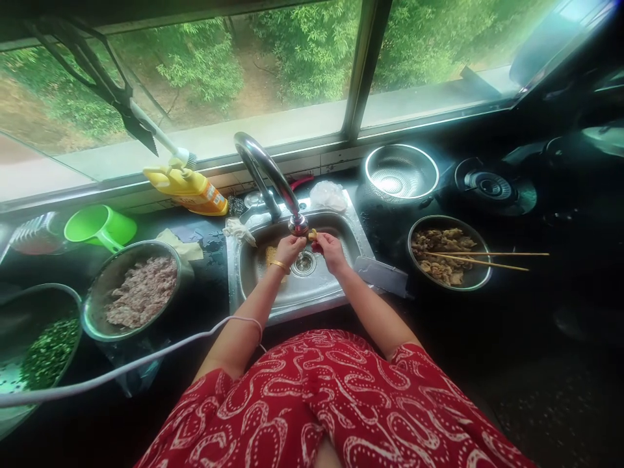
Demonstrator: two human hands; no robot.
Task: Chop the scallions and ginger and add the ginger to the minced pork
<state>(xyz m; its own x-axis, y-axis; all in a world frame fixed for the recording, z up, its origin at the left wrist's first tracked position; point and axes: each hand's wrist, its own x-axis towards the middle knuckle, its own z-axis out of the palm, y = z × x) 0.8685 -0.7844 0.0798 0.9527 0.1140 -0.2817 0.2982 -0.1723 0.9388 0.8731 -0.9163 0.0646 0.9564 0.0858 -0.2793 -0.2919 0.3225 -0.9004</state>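
A kitchen is showing here: a sink [234, 279] is sitting in a dark surface [389, 229], a tap [279, 174] is arching over the sink, a gas burner [490, 185] is standing to the sink's right, and minced meat [141, 292] and chopped greens [49, 354] are lying in bowls [184, 276] to its left.

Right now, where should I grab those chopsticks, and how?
Pinch the chopsticks just outside the bowl's rim, probably best with the right hand, coming from the right. They stick out that way, with their other ends in the brown food, and lie closer together by the rim than at their outer ends.
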